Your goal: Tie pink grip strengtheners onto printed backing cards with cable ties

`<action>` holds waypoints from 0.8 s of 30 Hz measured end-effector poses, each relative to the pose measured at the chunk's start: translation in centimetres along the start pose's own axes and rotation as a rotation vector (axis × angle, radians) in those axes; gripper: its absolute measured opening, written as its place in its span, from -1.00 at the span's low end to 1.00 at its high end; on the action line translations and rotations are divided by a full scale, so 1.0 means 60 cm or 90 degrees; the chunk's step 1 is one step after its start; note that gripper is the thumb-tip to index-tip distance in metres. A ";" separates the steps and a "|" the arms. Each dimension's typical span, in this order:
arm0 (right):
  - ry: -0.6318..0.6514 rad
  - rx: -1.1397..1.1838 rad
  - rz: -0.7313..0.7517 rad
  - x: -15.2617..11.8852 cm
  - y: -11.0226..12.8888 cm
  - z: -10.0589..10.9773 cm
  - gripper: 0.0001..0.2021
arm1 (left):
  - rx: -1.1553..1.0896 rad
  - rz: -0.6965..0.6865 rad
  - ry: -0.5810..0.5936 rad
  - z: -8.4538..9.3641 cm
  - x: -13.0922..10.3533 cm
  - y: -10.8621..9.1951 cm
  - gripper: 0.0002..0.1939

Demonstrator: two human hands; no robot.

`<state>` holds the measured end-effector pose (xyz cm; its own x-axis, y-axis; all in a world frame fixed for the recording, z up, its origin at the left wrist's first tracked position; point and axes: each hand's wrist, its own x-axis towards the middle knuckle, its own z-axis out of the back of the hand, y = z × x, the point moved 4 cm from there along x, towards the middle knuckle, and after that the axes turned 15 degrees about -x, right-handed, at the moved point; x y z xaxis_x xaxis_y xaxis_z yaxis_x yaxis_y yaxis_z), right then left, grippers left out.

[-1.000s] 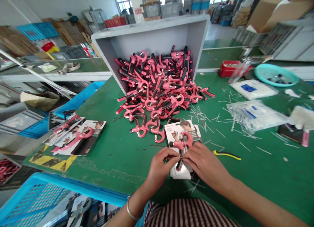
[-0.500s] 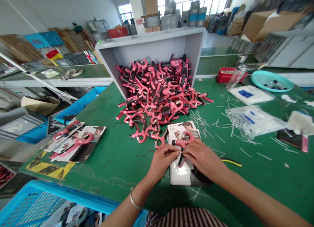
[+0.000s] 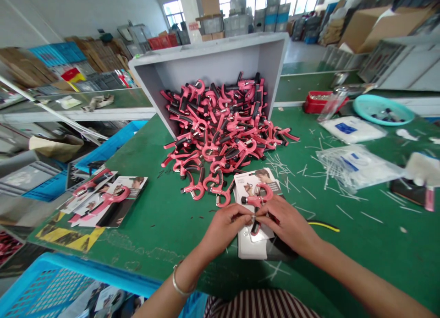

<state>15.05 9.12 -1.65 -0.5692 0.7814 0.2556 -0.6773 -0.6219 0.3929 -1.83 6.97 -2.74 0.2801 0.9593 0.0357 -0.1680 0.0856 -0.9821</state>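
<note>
In the head view, we see the left hand [image 3: 222,226] and the right hand [image 3: 288,224] both closed in a pinch, their fingertips meeting over the black handle of a pink hand grip [image 3: 259,200], but what is between them is too small for us to tell. This hand grip lies on a printed card [image 3: 240,183] at the near part of the green tabletop [image 3: 178,235]. Behind it, we find many similar grips [image 3: 220,130] spilling from a tilted grey crate [image 3: 209,63], and thin white strips [image 3: 277,166] are scattered to the right.
</note>
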 end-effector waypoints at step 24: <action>0.013 0.225 0.020 0.005 0.001 -0.019 -0.91 | 0.234 -0.139 -0.184 -0.021 -0.040 0.051 -0.72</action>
<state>14.30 9.29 -2.56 -0.5988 0.7589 0.2560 -0.4584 -0.5868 0.6675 -1.82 4.59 -6.04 0.0826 0.9391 0.3336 -0.4703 0.3319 -0.8177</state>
